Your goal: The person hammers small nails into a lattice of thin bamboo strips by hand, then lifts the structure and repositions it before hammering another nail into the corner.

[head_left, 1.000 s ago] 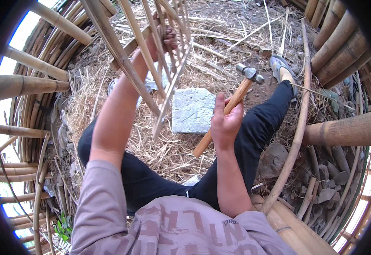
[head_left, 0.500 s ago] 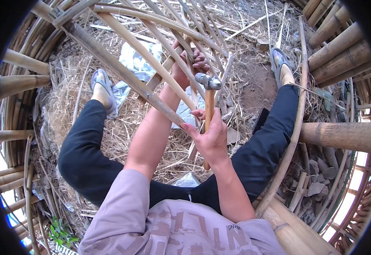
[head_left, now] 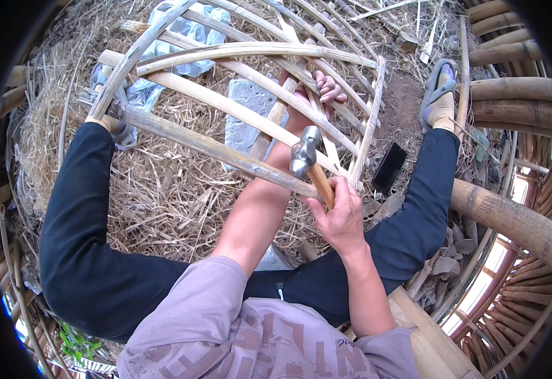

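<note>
A bamboo lattice frame (head_left: 213, 146) of crossed, split slats is held up over my legs, its near rail running from far left to my right hand. My left hand (head_left: 328, 90) reaches under the frame, its fingers curled round a slat near the right side; part of the palm is hidden by slats. My right hand (head_left: 342, 218) grips the wooden handle of a ball-peen hammer (head_left: 305, 151) at the frame's near right corner. The hammer's metal head is over the near slats, tilted up and left. The right thumb lies close to the rail's end.
Straw and bamboo shavings cover the ground. A grey block (head_left: 241, 101) lies beneath the frame, with crumpled plastic bags (head_left: 191, 44) beyond. A black phone (head_left: 390, 167) lies beside my right leg. A thick bamboo pole (head_left: 510, 218) juts in from the right, near stone pieces (head_left: 443, 268).
The lattice has tipped flatter and shows more of its crossed slats. The hammer has turned from upright to leaning left. My hands appear farther right, and the block and phone are more exposed.
</note>
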Action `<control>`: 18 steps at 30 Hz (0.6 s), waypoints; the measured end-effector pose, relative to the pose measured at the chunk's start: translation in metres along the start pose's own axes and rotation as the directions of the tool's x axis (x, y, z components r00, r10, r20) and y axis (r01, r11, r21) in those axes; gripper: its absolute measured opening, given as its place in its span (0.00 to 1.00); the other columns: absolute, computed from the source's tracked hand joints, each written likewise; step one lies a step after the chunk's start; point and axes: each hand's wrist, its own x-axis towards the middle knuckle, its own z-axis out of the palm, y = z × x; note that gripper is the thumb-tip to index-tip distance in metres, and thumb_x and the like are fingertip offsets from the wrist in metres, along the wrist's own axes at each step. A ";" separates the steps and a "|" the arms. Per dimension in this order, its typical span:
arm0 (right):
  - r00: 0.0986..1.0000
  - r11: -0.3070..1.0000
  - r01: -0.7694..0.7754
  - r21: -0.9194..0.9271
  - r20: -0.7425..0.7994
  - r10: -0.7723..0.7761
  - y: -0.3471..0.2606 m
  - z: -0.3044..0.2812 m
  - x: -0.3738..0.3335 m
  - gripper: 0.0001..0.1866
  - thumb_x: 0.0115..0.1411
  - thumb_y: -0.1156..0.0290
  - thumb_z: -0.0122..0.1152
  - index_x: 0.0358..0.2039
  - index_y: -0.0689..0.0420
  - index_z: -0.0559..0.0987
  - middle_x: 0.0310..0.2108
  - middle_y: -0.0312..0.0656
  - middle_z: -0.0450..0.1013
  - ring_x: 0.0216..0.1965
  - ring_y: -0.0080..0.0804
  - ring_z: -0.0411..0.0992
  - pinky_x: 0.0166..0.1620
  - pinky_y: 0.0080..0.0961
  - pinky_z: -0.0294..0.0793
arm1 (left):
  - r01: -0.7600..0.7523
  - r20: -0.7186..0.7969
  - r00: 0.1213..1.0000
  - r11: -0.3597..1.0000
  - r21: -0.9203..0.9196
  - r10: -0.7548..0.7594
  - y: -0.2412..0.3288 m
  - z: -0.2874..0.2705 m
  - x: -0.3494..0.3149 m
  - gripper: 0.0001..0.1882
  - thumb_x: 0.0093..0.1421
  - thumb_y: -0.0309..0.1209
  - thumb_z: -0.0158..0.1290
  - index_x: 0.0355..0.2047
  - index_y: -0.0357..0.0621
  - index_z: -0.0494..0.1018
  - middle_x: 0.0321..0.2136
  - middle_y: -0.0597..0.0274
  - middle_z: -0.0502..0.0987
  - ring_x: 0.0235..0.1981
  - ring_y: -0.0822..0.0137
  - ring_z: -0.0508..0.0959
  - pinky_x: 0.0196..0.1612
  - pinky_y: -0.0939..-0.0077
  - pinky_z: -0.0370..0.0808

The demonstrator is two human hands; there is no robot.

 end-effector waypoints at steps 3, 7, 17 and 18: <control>0.993 0.994 -0.110 0.015 0.043 0.109 0.003 -0.004 0.004 0.18 0.57 0.68 0.72 0.38 0.63 0.71 0.25 0.52 0.76 0.30 0.54 0.78 0.33 0.43 0.75 | -0.014 -0.076 0.997 0.999 0.035 0.017 -0.001 -0.007 0.004 0.34 0.63 0.66 0.43 0.26 0.45 0.72 0.23 0.63 0.70 0.26 0.64 0.73 0.48 0.54 0.73; 0.999 1.000 -0.028 -0.010 0.025 0.028 0.010 -0.005 0.015 0.19 0.59 0.65 0.72 0.38 0.63 0.71 0.25 0.53 0.76 0.29 0.54 0.79 0.31 0.41 0.76 | -0.094 -0.240 0.958 0.961 0.261 0.159 0.001 0.000 0.009 0.38 0.62 0.71 0.41 0.30 0.46 0.74 0.30 0.55 0.75 0.34 0.56 0.77 0.50 0.53 0.76; 0.997 0.994 0.078 -0.080 0.028 -0.076 0.034 -0.017 0.041 0.19 0.60 0.62 0.70 0.40 0.60 0.70 0.25 0.54 0.77 0.30 0.57 0.79 0.32 0.44 0.77 | 0.306 -0.475 0.879 0.822 0.481 -0.050 0.031 -0.006 -0.066 0.33 0.70 0.53 0.48 0.63 0.39 0.64 0.53 0.47 0.77 0.53 0.53 0.79 0.52 0.58 0.82; 0.996 0.993 0.089 -0.074 0.013 -0.089 0.037 -0.016 0.041 0.19 0.61 0.62 0.69 0.40 0.60 0.70 0.26 0.53 0.77 0.30 0.57 0.79 0.32 0.45 0.77 | 0.353 -0.477 0.874 0.800 0.485 -0.096 0.042 0.009 -0.086 0.32 0.73 0.49 0.44 0.65 0.34 0.62 0.55 0.45 0.75 0.56 0.51 0.78 0.59 0.58 0.79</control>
